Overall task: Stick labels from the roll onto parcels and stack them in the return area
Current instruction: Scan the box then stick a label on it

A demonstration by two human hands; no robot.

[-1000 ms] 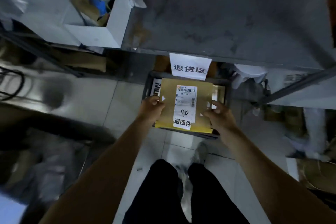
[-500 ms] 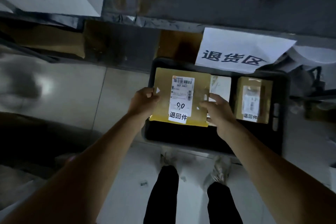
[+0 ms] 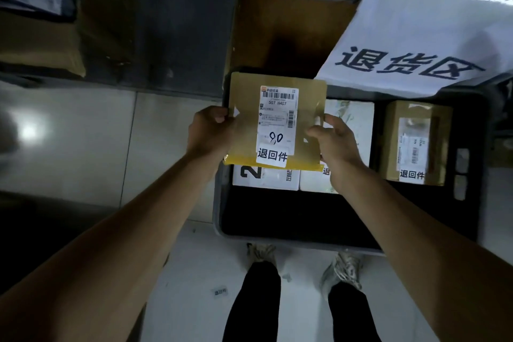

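Parcel point(image 3: 277, 122) sits clamped between my left hand point(image 3: 211, 133) and right hand point(image 3: 334, 141), long axis pointing away from me, directly above the white boxes point(image 3: 266, 179) in the crate point(image 3: 291, 233).

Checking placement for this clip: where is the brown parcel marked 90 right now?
Centre of the head view: the brown parcel is held between left hand and right hand over the black crate's left side, above two white boxes.

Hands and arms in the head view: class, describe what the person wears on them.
Nothing shows on either: the left hand and right hand are bare, without gloves, rings or watch, and both forearms are uncovered, with no sleeve in view.
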